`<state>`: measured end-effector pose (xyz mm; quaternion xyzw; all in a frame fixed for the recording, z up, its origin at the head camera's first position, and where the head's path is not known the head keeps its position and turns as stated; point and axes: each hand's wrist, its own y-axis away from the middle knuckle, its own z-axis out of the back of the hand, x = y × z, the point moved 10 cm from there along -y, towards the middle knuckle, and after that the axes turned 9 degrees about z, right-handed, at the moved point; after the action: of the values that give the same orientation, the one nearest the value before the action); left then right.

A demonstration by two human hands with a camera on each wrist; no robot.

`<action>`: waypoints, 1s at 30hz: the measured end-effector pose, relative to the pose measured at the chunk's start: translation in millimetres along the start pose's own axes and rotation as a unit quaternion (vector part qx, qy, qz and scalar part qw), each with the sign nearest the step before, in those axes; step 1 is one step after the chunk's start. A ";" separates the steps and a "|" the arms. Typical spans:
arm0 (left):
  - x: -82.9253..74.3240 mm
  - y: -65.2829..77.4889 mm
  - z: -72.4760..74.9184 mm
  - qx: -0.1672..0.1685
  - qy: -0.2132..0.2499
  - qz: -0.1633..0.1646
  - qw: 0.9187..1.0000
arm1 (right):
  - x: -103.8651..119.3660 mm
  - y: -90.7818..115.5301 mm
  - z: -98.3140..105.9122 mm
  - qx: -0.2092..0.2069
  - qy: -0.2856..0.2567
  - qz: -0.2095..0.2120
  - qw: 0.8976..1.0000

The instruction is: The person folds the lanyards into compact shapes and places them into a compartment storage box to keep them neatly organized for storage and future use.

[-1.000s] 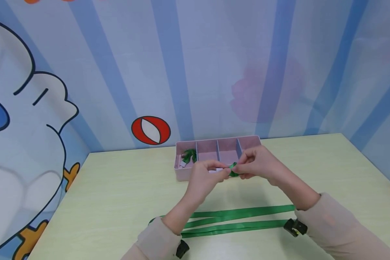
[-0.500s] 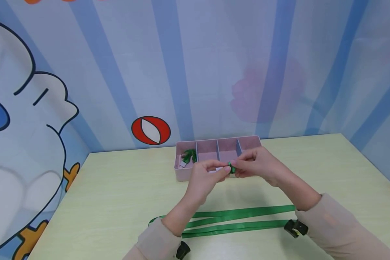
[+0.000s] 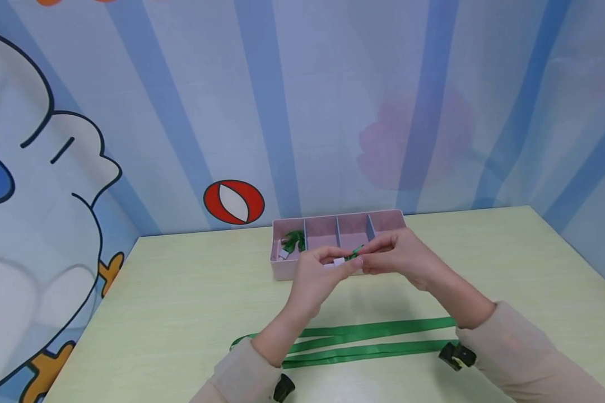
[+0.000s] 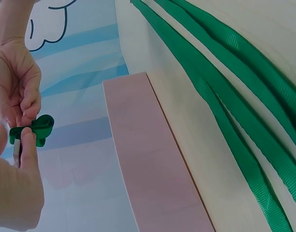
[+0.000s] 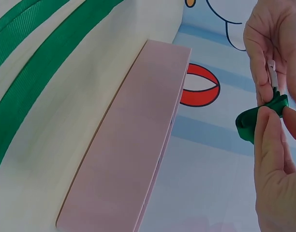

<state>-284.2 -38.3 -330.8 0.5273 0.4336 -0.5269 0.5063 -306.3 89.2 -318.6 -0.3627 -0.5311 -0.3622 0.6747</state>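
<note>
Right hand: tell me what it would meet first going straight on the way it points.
Past the folded green ribbon it pinches, the right hand would most likely meet the left hand first, directly ahead in the head view; exact depth is unclear.

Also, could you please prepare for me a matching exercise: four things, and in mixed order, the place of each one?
1. Long green ribbons
2. Pink tray
3. Small folded green ribbon
4. Red-and-white ball

A. Held by the left hand and right hand
B. Printed on the backdrop
C. On the table, nearest the person
D. At the table's far edge

Pairs: 1-C, 2-D, 3-A, 4-B
</note>
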 end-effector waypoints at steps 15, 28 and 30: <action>6.7 -5.3 4.7 0.025 0.067 0.035 0.997 | 21.9 7.1 12.1 0.006 0.150 0.142 0.978; 3.7 -2.8 3.3 0.039 0.114 0.057 0.991 | 24.2 6.9 3.1 0.023 0.227 0.213 0.950; 3.2 -3.0 2.7 0.041 0.114 0.056 0.991 | 21.7 6.1 2.4 0.036 0.204 0.198 0.958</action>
<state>-287.2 -40.9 -334.0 0.6276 0.4365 -0.4513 0.4604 -298.2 91.9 -297.6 -0.3545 -0.3128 -0.2679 0.8395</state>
